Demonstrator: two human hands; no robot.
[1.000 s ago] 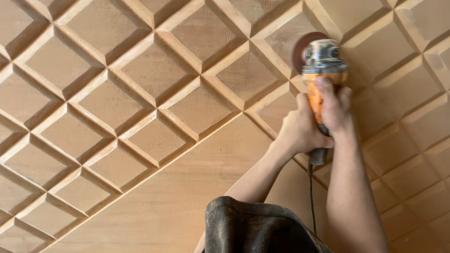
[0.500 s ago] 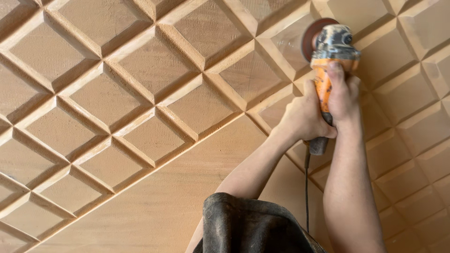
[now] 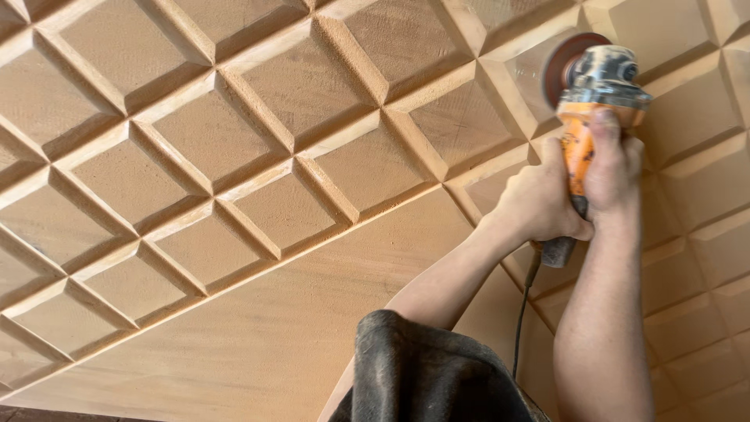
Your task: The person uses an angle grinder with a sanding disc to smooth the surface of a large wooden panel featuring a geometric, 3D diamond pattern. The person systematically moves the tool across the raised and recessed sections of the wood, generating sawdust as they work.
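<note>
1. The angle grinder (image 3: 590,109) sits at about two o'clock in the head view, its orange body upright in the picture, grey gear head on top and its reddish sanding disc (image 3: 561,66) turned toward the carved wooden panel (image 3: 258,211).

2. The left hand (image 3: 541,205) wraps the lower part of the body, fingers curled tight around it just above the dark rear end (image 3: 559,252). The right hand (image 3: 613,168) is clamped higher up, with the thumb lying along the orange casing toward the gear head. Both sets of fingers are closed on the tool.

3. The disc meets the sloped side of one diamond recess at roughly one o'clock; whether it actually touches the wood is hard to tell, as the disc's edge is blurred.

4. Handling, as a judgement: the tool looks rigid, compact and fairly heavy at the head, and a spinning disc would tug sideways. A two-handed hold on the casing, well apart from the disc, suits it. Dust on the casing may make it a little slippery.

5. The black power cord (image 3: 522,320) hangs from the rear end toward six o'clock, between the forearms, beside a dark cloth garment (image 3: 422,375).

6. The panel looks stiff, though its pale raised ribs could chip.
</note>
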